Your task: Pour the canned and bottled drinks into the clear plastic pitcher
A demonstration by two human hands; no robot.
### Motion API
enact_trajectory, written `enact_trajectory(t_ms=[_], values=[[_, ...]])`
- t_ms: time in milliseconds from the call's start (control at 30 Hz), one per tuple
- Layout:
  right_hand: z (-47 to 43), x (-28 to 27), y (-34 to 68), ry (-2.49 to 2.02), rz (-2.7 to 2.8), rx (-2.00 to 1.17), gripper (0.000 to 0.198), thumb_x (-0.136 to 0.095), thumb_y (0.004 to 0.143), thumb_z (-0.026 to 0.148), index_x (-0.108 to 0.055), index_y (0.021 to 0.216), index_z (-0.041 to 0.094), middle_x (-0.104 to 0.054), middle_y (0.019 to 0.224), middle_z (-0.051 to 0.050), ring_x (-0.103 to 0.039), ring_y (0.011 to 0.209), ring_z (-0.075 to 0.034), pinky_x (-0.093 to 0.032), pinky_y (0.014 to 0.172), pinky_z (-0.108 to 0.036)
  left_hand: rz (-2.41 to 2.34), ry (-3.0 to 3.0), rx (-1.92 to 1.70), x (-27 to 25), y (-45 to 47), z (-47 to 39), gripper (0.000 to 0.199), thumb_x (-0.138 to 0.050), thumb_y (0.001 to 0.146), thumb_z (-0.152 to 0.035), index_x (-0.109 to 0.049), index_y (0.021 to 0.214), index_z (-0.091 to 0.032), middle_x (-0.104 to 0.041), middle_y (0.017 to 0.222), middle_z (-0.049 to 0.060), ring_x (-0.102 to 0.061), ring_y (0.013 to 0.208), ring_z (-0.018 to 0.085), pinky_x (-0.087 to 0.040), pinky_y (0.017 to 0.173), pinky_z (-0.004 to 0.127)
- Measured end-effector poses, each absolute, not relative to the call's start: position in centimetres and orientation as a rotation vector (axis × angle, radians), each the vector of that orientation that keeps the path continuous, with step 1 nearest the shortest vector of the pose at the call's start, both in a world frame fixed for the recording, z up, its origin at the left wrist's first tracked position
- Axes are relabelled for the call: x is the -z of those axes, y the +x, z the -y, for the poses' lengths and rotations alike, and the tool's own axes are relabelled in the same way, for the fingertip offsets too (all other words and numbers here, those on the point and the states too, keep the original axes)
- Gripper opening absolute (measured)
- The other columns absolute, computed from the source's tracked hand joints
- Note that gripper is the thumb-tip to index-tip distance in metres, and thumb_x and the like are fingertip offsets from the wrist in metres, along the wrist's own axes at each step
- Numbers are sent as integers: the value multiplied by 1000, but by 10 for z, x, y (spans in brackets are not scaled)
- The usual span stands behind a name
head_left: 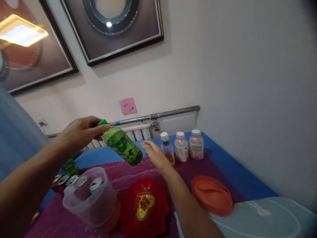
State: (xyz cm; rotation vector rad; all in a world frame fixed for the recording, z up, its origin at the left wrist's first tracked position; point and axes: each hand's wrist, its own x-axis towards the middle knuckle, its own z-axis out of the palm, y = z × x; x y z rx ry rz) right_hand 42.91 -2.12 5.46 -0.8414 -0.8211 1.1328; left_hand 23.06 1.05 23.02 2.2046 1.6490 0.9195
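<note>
My left hand (86, 129) grips a green drink bottle (123, 146) by its neck, just under the green cap. The bottle is tilted in the air, its base pointing down to the right. Just right of that base is my right hand (154, 152), fingers stretched out and apart from the bottle. Behind my right hand stands a clear bottle (170, 152) with a white cap and some brown liquid. Two clear jars with white lids, a nearer jar (181, 147) and a farther jar (196, 146), stand to its right.
A translucent plastic container (89, 206) with cans in it stands at front left, beside several cans (63, 181) and another green item (71, 167). A red scalloped tray (145, 221) and an orange lid (211, 195) lie on the table. A pipe (178, 112) runs along the wall.
</note>
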Motion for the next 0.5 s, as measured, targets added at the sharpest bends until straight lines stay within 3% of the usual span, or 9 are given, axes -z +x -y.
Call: enact_trajectory(t_ms=[67, 133, 267, 500], values=[[15, -43, 414, -801, 887, -1350, 37, -69, 83, 55, -67, 98, 21, -72, 86, -4, -71, 80, -23, -60, 76, -44, -1625, 2212, -949, -231, 210, -8, 43, -63, 67, -54, -70, 89, -17, -70, 77, 6, -64, 74, 21, -48, 73, 35], [14, -37, 397, -709, 885, -1597, 45, -62, 88, 59, -67, 101, 17, -73, 82, -6, -72, 67, -22, -61, 61, -41, -1596, 2204, -976, -228, 193, -6, 51, -62, 63, -61, -70, 89, -17, -70, 77, 6, -64, 75, 22, -48, 72, 36], [16, -31, 365, -486, 568, -1881, 44, -52, 99, 50, -69, 102, 9, -76, 80, -10, -75, 69, -20, -61, 60, -31, -1529, 2193, -1020, -214, 175, 4, 53, -63, 62, -62, -69, 89, -18, -68, 74, 4, -63, 74, 22, -48, 72, 36], [12, -24, 346, -443, 301, -1746, 36, -55, 100, 44, -69, 99, 11, -76, 80, -10, -72, 67, -17, -59, 62, -26, -1484, 2023, -1029, -184, 171, 18, 51, -67, 59, -66, -66, 86, -23, -67, 75, 5, -62, 72, 23, -48, 58, 32]])
